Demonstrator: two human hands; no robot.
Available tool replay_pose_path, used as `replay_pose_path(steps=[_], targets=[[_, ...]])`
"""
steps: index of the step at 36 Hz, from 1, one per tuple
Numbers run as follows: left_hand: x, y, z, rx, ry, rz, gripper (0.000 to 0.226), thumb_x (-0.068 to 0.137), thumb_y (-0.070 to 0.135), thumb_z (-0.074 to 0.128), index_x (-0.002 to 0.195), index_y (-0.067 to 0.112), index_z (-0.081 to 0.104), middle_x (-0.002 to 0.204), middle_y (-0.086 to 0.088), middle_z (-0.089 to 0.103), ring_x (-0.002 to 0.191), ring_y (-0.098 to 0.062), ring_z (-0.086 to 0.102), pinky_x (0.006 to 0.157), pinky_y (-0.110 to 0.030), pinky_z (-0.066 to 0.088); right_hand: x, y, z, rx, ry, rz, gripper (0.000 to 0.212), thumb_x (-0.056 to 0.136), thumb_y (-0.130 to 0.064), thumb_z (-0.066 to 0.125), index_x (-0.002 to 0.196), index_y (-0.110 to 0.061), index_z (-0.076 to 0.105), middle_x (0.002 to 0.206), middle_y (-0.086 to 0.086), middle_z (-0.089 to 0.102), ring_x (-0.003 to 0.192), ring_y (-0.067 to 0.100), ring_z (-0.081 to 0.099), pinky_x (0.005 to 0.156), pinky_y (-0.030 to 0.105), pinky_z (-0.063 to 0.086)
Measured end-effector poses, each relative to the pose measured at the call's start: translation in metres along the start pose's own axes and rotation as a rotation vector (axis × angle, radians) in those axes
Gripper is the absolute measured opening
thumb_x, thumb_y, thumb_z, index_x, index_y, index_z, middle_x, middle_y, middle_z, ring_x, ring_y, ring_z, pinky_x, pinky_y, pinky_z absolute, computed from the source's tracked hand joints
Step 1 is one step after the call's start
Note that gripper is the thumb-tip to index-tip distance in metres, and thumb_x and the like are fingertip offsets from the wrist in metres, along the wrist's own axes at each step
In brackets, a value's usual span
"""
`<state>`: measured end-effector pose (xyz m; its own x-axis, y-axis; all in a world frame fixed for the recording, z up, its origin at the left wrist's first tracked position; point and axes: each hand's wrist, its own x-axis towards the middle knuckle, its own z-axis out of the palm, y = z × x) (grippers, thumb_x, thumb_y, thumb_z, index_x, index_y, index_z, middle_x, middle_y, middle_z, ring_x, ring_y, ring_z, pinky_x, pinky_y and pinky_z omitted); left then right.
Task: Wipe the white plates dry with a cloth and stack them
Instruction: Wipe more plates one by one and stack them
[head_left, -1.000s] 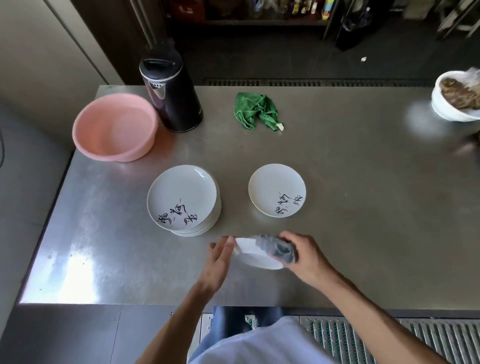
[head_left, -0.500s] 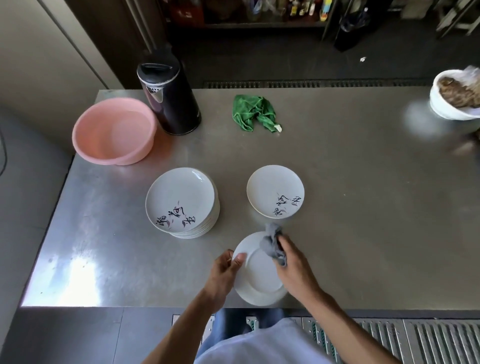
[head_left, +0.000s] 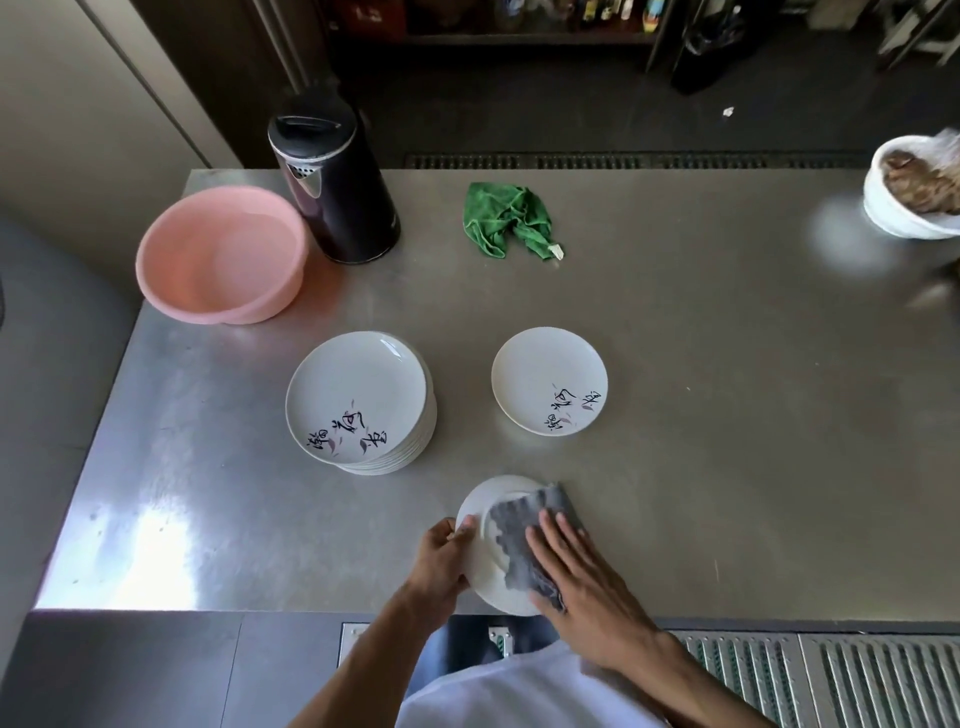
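Note:
Near the table's front edge I hold a white plate (head_left: 480, 558) tilted up. My left hand (head_left: 441, 564) grips its left rim. My right hand (head_left: 576, 577) lies flat with straight fingers on a grey cloth (head_left: 519, 530) and presses it against the plate's face. A stack of several white plates (head_left: 361, 400) with dark calligraphy stands to the left on the steel table (head_left: 727, 415). A single white plate (head_left: 549, 387) with the same marks lies to the right of the stack.
A pink basin (head_left: 221, 254) and a black kettle (head_left: 332, 176) stand at the back left. A crumpled green cloth (head_left: 506, 218) lies at the back middle. A white bowl (head_left: 914, 189) with brown contents sits at the far right edge.
The plate has tipped up to face me. My right hand went from pinching the bunched cloth at the plate's top to pressing it spread flat over the plate's face.

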<state>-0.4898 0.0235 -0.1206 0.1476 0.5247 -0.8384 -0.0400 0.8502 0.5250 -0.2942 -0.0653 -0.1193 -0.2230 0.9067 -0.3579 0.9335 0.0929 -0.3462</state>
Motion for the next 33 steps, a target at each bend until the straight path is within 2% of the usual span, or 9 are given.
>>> replay_pose_path(steps=[2, 6, 10, 13, 16, 23, 28, 30, 33], targets=[[0.002, 0.0, 0.002, 0.009, -0.001, 0.004, 0.024, 0.106, 0.027, 0.055, 0.107, 0.004, 0.06, 0.076, -0.003, 0.075, 0.069, -0.015, 0.073, 0.06, -0.032, 0.059, 0.015, -0.002, 0.001, 0.059, -0.044, 0.112, 0.076, 0.1, -0.064, 0.018, 0.157, -0.021, -0.009, 0.161, 0.003, -0.027, 0.151, 0.023, -0.022, 0.122, 0.035, -0.01], [0.004, 0.008, 0.008, -0.028, 0.009, 0.046, 0.026, 0.106, 0.026, 0.055, 0.113, 0.002, 0.059, 0.083, -0.006, 0.077, 0.072, -0.018, 0.074, 0.06, -0.033, 0.059, 0.042, -0.018, -0.003, 0.164, 0.007, 0.204, 0.076, 0.101, -0.063, 0.02, 0.158, -0.02, -0.006, 0.16, 0.003, -0.028, 0.147, 0.021, -0.032, 0.113, 0.027, -0.029], [0.008, 0.021, 0.006, 0.009, 0.059, 0.062, 0.022, 0.107, 0.025, 0.054, 0.103, 0.005, 0.06, 0.079, -0.008, 0.072, 0.065, -0.015, 0.071, 0.056, -0.029, 0.057, 0.036, -0.028, -0.008, 0.155, 0.029, 0.016, 0.072, 0.101, -0.059, 0.014, 0.159, -0.017, 0.007, 0.164, 0.003, -0.013, 0.153, 0.024, -0.013, 0.123, 0.038, -0.01], [0.011, 0.025, 0.004, 0.045, 0.093, 0.054, 0.022, 0.107, 0.025, 0.052, 0.095, 0.008, 0.058, 0.072, -0.006, 0.064, 0.054, -0.01, 0.064, 0.05, -0.025, 0.053, 0.019, -0.022, -0.008, 0.165, 0.03, -0.132, 0.061, 0.106, -0.052, 0.017, 0.159, -0.021, 0.019, 0.167, 0.0, 0.001, 0.154, 0.019, -0.004, 0.123, 0.035, 0.0], [0.011, 0.022, 0.002, 0.02, 0.076, 0.061, 0.019, 0.106, 0.024, 0.054, 0.096, 0.009, 0.058, 0.079, -0.008, 0.065, 0.065, -0.017, 0.066, 0.053, -0.029, 0.055, 0.008, -0.01, -0.007, 0.179, 0.059, -0.079, 0.055, 0.106, -0.044, 0.027, 0.154, -0.017, 0.035, 0.164, 0.003, 0.019, 0.152, 0.026, 0.017, 0.12, 0.037, 0.015], [0.007, 0.008, 0.002, 0.078, 0.006, 0.129, 0.015, 0.103, 0.024, 0.061, 0.099, 0.009, 0.059, 0.085, -0.006, 0.069, 0.075, -0.018, 0.067, 0.063, -0.038, 0.059, 0.059, -0.02, -0.009, 0.425, 0.09, 0.279, 0.05, 0.109, -0.036, 0.023, 0.158, -0.027, 0.016, 0.16, -0.008, -0.019, 0.152, 0.014, -0.015, 0.122, 0.027, -0.01], [0.003, 0.007, 0.006, 0.171, -0.028, 0.212, 0.015, 0.102, 0.002, 0.055, 0.11, 0.008, 0.067, 0.096, -0.011, 0.077, 0.084, -0.022, 0.071, 0.078, -0.045, 0.057, 0.075, -0.039, -0.018, 0.356, 0.085, -0.064, 0.051, 0.106, -0.044, 0.02, 0.154, -0.027, 0.024, 0.164, -0.009, 0.008, 0.153, 0.015, -0.005, 0.124, 0.032, -0.005], [-0.002, 0.007, 0.005, 0.16, -0.015, 0.218, 0.014, 0.099, 0.015, 0.061, 0.109, 0.007, 0.065, 0.096, -0.011, 0.075, 0.085, -0.026, 0.067, 0.076, -0.048, 0.055, 0.076, -0.03, -0.017, 0.296, 0.122, -0.021, 0.054, 0.104, -0.045, 0.014, 0.155, -0.027, 0.024, 0.164, -0.008, 0.009, 0.153, 0.016, -0.002, 0.124, 0.03, -0.005], [-0.006, 0.006, 0.002, 0.176, 0.007, 0.212, 0.045, 0.085, 0.042, 0.064, 0.104, 0.001, 0.061, 0.089, -0.013, 0.065, 0.082, -0.024, 0.058, 0.071, -0.045, 0.049, 0.081, -0.015, -0.016, 0.347, 0.129, 0.268, 0.05, 0.109, -0.035, 0.02, 0.158, -0.024, 0.018, 0.165, -0.002, -0.001, 0.152, 0.013, -0.008, 0.115, 0.017, -0.02]])
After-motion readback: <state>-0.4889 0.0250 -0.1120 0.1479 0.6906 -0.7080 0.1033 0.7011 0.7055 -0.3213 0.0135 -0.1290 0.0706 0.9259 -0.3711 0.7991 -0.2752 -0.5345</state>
